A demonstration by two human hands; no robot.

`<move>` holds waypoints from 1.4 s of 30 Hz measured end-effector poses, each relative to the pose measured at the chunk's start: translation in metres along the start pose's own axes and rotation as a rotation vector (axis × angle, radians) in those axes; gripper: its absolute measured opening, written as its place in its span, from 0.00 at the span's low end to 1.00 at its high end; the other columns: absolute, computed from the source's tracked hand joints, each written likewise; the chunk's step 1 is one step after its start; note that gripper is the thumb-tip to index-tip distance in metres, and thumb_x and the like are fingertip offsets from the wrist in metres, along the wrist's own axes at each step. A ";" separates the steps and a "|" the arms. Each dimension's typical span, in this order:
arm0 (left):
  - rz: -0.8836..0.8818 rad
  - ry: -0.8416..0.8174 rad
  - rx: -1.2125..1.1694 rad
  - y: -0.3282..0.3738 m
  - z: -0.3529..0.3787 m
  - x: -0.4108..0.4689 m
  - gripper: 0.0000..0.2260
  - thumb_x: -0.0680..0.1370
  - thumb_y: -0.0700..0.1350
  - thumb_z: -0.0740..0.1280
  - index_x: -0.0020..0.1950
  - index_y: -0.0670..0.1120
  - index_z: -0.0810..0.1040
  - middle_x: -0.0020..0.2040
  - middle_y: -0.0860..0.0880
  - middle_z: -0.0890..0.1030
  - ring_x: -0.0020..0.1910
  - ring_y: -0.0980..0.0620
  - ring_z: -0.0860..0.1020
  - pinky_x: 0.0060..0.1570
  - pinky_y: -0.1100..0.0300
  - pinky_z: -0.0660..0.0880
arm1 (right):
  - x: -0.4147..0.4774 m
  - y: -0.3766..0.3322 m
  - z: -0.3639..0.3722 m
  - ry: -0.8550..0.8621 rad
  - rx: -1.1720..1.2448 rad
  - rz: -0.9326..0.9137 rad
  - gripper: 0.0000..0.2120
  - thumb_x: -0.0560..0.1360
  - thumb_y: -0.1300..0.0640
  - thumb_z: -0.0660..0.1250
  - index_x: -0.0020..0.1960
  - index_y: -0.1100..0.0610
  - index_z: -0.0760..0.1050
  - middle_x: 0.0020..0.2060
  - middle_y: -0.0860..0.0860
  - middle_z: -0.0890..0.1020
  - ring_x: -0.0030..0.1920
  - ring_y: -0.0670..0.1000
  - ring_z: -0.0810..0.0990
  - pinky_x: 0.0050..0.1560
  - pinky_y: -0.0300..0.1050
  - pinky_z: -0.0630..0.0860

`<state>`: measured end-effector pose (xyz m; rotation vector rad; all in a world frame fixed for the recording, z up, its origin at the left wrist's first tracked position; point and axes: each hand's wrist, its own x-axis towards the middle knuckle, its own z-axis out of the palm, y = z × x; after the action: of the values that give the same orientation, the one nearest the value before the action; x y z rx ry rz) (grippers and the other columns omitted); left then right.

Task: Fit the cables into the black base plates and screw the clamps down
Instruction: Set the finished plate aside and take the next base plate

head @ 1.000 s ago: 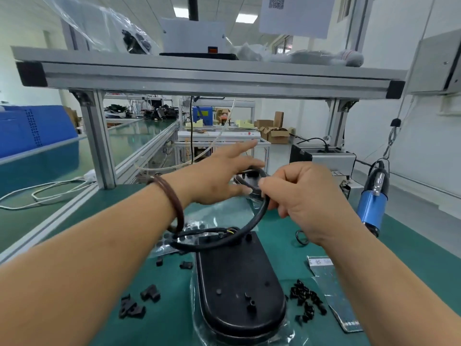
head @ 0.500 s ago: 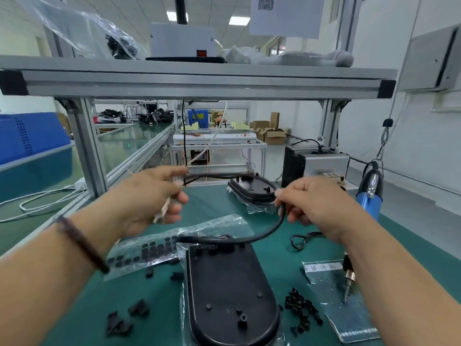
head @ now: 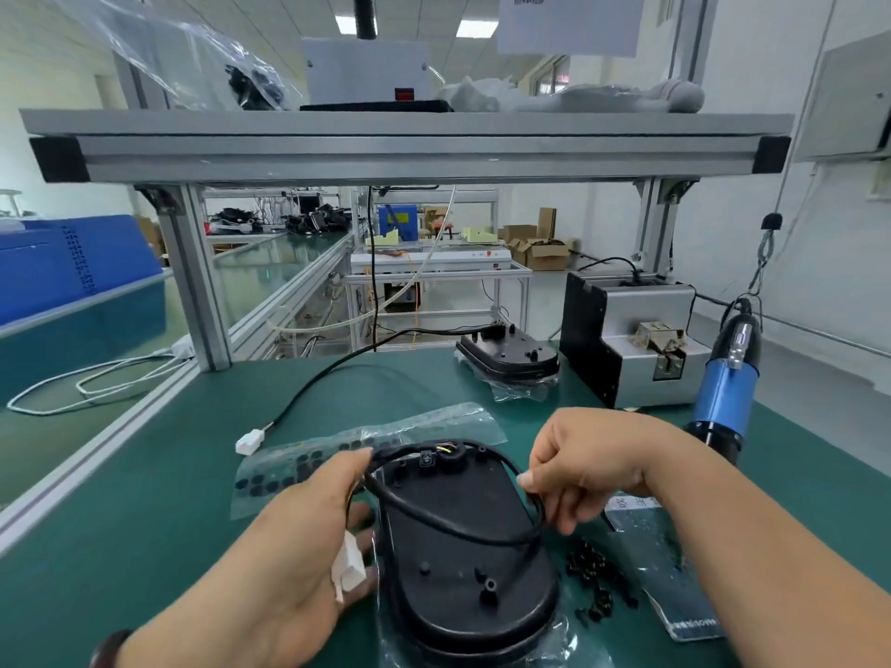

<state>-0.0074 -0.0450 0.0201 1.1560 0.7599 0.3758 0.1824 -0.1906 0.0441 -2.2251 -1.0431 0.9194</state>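
Cable (head: 434, 515) lies looped over the near base plate (head: 463, 585) on the tabletop (head: 144, 523), not yet seated. Left grip (head: 308, 537) is clamped on its connector end; right grip (head: 583, 460) pinches the loop. Loose black parts (head: 598, 580), probably clamps, lie beside the plate; screwing not yet done.

The near end of the black base plate (head: 463, 595) runs off the bottom edge, as do the 2 forearms. The right hand (head: 588, 470) covers the stretch of black cable (head: 434, 515) it pinches, and its forearm hides the tip of the blue screwdriver (head: 723, 397). The small black parts (head: 595, 585) beside the plate (screws or clamps?) are too small to tell. The left hand (head: 299, 537) shows its back, so its fingers are mostly hidden.
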 end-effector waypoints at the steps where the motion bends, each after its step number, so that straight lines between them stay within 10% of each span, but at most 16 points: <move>1: -0.006 -0.044 -0.008 0.001 0.001 -0.002 0.10 0.77 0.46 0.65 0.42 0.44 0.83 0.39 0.43 0.84 0.34 0.45 0.80 0.31 0.53 0.78 | 0.000 -0.001 0.001 0.002 0.022 0.002 0.12 0.78 0.59 0.65 0.37 0.60 0.76 0.33 0.55 0.83 0.30 0.49 0.83 0.27 0.36 0.75; 8: 0.041 -0.105 -0.020 -0.006 0.005 -0.011 0.11 0.78 0.34 0.61 0.56 0.44 0.78 0.45 0.43 0.85 0.38 0.46 0.82 0.35 0.53 0.79 | 0.000 -0.003 0.003 -0.050 0.181 0.012 0.11 0.80 0.66 0.60 0.53 0.74 0.77 0.37 0.59 0.83 0.35 0.50 0.83 0.34 0.37 0.79; 12: 0.122 -0.150 -0.058 -0.007 0.012 -0.014 0.13 0.80 0.36 0.61 0.62 0.46 0.74 0.52 0.45 0.84 0.52 0.47 0.82 0.59 0.47 0.74 | -0.003 -0.005 -0.001 -0.059 0.266 -0.017 0.09 0.79 0.66 0.61 0.50 0.71 0.78 0.35 0.57 0.83 0.35 0.49 0.83 0.33 0.37 0.78; 16: 0.127 -0.167 -0.049 -0.003 0.013 -0.015 0.11 0.79 0.44 0.63 0.61 0.54 0.73 0.44 0.51 0.85 0.40 0.48 0.83 0.41 0.47 0.80 | -0.007 -0.008 -0.007 0.005 0.328 -0.074 0.10 0.79 0.63 0.64 0.47 0.70 0.80 0.38 0.58 0.82 0.39 0.52 0.80 0.36 0.38 0.78; 23: 0.279 -0.073 -0.200 0.013 0.008 -0.018 0.28 0.80 0.42 0.63 0.73 0.65 0.57 0.46 0.55 0.85 0.40 0.44 0.84 0.51 0.36 0.73 | -0.009 -0.037 0.010 0.311 0.696 -0.183 0.11 0.74 0.53 0.70 0.52 0.59 0.81 0.29 0.52 0.79 0.24 0.45 0.73 0.22 0.35 0.70; 30: 0.566 0.096 -0.095 0.032 -0.025 -0.021 0.31 0.80 0.43 0.61 0.57 0.83 0.56 0.71 0.50 0.69 0.69 0.47 0.70 0.68 0.44 0.65 | -0.002 -0.078 0.039 0.207 0.760 -0.234 0.09 0.78 0.56 0.64 0.52 0.49 0.83 0.48 0.55 0.86 0.42 0.56 0.80 0.53 0.62 0.76; 39: 0.571 0.339 -0.109 0.034 -0.081 -0.020 0.25 0.80 0.45 0.61 0.49 0.80 0.61 0.50 0.36 0.81 0.46 0.35 0.80 0.55 0.35 0.74 | 0.037 -0.136 0.074 0.147 0.668 -0.266 0.10 0.79 0.60 0.64 0.51 0.60 0.84 0.56 0.48 0.83 0.33 0.53 0.79 0.34 0.50 0.78; 42: 0.582 0.395 -0.131 0.039 -0.102 -0.025 0.26 0.79 0.45 0.61 0.49 0.81 0.61 0.47 0.35 0.80 0.45 0.32 0.80 0.54 0.33 0.74 | 0.051 -0.154 0.085 0.075 0.666 -0.301 0.10 0.79 0.61 0.64 0.54 0.59 0.83 0.53 0.51 0.84 0.42 0.57 0.80 0.49 0.58 0.79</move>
<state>-0.0928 0.0230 0.0443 1.1793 0.7111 1.1499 0.0726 -0.0483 0.0764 -1.4968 -0.8441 0.8775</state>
